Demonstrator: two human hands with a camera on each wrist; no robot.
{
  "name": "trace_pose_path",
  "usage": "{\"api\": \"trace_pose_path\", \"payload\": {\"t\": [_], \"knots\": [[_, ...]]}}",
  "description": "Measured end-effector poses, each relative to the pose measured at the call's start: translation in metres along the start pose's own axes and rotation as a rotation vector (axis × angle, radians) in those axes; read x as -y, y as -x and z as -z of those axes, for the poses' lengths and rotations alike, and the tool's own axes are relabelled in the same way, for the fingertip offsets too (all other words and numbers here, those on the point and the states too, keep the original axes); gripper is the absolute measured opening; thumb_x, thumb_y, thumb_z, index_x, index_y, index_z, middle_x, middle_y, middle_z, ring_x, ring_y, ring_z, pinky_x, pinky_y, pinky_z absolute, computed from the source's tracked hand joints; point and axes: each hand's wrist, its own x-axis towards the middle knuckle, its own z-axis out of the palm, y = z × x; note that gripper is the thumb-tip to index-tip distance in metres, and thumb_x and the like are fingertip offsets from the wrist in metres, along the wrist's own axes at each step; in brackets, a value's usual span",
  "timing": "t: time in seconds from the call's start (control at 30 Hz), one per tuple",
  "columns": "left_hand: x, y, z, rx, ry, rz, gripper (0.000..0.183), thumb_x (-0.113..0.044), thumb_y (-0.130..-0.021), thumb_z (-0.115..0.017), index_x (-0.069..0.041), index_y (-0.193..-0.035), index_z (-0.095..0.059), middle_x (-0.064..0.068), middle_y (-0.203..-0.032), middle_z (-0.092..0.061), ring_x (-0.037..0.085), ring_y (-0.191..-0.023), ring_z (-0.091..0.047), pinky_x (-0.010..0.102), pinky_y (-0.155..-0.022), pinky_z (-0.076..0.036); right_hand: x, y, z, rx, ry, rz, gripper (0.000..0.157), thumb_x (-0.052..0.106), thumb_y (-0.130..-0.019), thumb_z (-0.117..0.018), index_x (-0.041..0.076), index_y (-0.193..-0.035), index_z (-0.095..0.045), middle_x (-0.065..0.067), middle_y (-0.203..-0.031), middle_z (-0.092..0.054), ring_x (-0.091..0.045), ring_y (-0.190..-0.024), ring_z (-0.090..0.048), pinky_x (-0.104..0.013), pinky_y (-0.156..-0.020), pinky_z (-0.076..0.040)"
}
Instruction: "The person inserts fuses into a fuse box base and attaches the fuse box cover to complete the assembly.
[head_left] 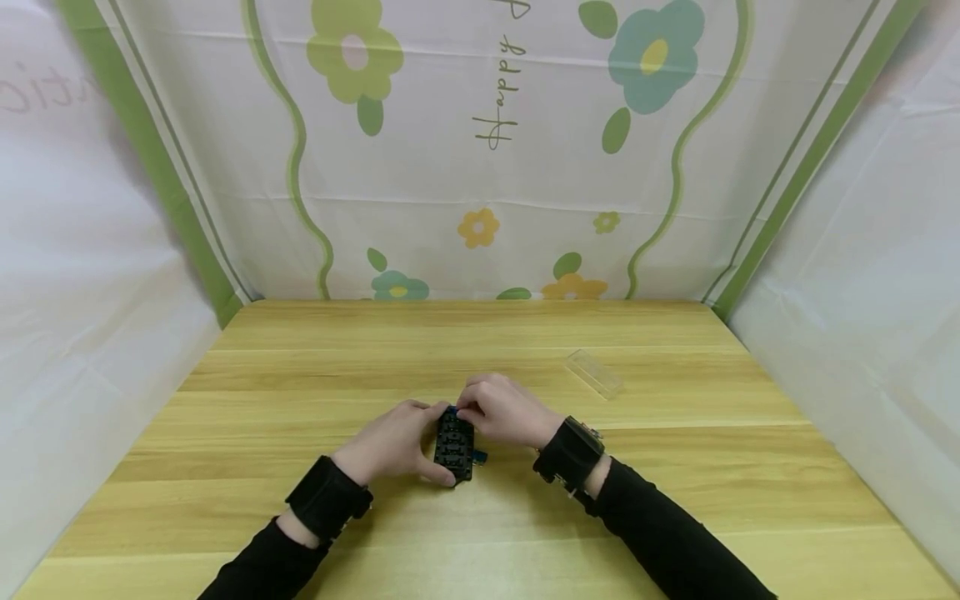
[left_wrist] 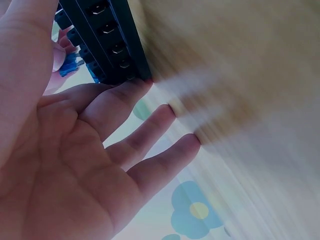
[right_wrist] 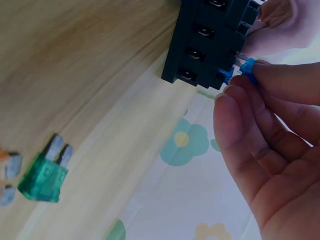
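Observation:
A black fuse box (head_left: 453, 450) with a row of terminals along its side stands on the table, its slots facing up. My left hand (head_left: 393, 442) grips it, thumb at the near end and fingers at the far end. In the left wrist view the other fingers of that hand (left_wrist: 85, 145) spread along the table. My right hand (head_left: 510, 410) is at the box's far end. Between thumb and fingertips it pinches a blue blade fuse (right_wrist: 248, 71), metal prongs toward the box. Right beside it, another blue piece (right_wrist: 226, 75) sits at the box's end.
A green blade fuse (right_wrist: 45, 175) lies on the table beside the box, with part of an orange fuse (right_wrist: 11, 165) at the view's edge. Farther back to the right lies a clear plastic cover (head_left: 593, 373). Printed fabric walls (head_left: 420, 167) enclose the wooden table (head_left: 300, 367).

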Motion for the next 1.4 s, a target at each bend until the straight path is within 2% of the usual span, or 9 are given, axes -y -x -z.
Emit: {"api": "trace_pose_path", "payload": {"t": [0.67,1.4], "knots": [[0.001,0.000,-0.001,-0.008,-0.012,-0.009,0.103,-0.063,-0.064,-0.076,-0.006,-0.142,-0.044,0.012,-0.126,-0.055,0.030,-0.120,-0.048,0.039,-0.096,-0.039,0.000,-0.005,-0.005,0.019,0.025,-0.038,0.008,0.012,-0.090,-0.065,0.012,-0.090,-0.073,0.006,-0.084,-0.060,-0.002,-0.068,-0.052,-0.014,-0.059,-0.041],[0.001,0.001,-0.001,-0.005,-0.010,0.006,0.105,-0.063,-0.063,-0.077,-0.004,-0.143,-0.042,0.016,-0.128,-0.053,0.031,-0.120,-0.047,0.039,-0.096,-0.039,0.002,-0.010,-0.005,0.050,0.033,-0.081,0.011,0.013,-0.090,-0.064,0.015,-0.083,-0.072,0.011,-0.072,-0.056,-0.004,-0.056,-0.046,-0.016,-0.051,-0.036]]}}
